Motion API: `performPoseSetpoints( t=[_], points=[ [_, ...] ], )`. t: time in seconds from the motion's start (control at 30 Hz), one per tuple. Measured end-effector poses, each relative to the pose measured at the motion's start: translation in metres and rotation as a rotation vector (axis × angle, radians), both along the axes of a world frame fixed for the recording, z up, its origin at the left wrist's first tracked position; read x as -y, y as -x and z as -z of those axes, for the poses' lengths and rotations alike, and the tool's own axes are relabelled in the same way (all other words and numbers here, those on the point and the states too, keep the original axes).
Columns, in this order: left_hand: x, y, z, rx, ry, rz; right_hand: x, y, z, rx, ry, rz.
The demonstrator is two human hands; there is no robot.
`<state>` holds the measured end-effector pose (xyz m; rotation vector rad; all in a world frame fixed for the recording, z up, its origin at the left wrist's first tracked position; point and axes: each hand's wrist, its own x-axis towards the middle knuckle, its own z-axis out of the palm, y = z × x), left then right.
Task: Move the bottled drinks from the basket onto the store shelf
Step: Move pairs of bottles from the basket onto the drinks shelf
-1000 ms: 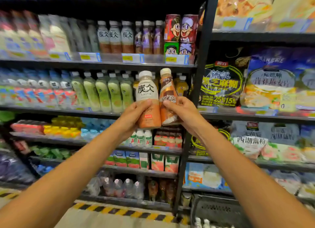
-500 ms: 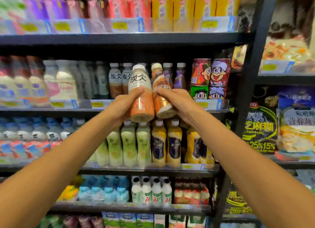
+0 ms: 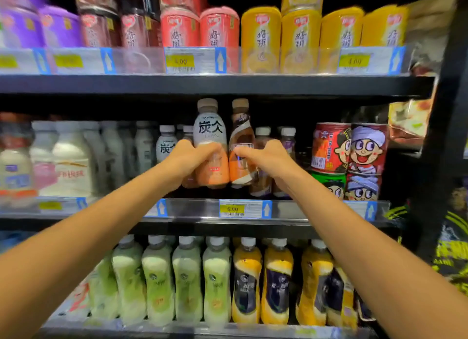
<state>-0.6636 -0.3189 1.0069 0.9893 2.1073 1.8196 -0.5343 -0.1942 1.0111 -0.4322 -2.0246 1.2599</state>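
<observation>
My left hand (image 3: 188, 159) grips a latte bottle (image 3: 209, 133) with a grey-white top, orange base and black characters. My right hand (image 3: 269, 159) grips a brown and orange swirl coffee bottle (image 3: 241, 136). Both bottles stand upright side by side, inside the opening of the middle shelf (image 3: 291, 209), above its front rail. Matching latte bottles (image 3: 166, 145) stand just left behind them, and brown-purple bottles (image 3: 288, 138) just right. The basket is out of view.
Red cartoon cans (image 3: 349, 148) are stacked at the right of the same shelf, white milk bottles (image 3: 68, 166) at the left. Green and yellow bottles (image 3: 217, 280) fill the shelf below. Cups fill the shelf above (image 3: 260, 40). A black upright post (image 3: 445, 126) bounds the right.
Both hands have carried the two bottles up and forward into the middle shelf opening. The view has tilted up, so the shelf now sits closer and lower rows have dropped out of frame.
</observation>
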Motion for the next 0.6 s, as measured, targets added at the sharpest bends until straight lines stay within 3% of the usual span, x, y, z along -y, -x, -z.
performPoseSetpoints(
  t=[0.33, 0.6],
  points=[
    [0.002, 0.025, 0.022, -0.180, 0.344, 0.054, -0.011, 0.026, 0.037, 0.226, -0.220, 0.169],
    [0.008, 0.037, 0.021, -0.228, 0.366, 0.171, -0.005, 0.032, 0.038, 0.270, -0.305, 0.310]
  ],
)
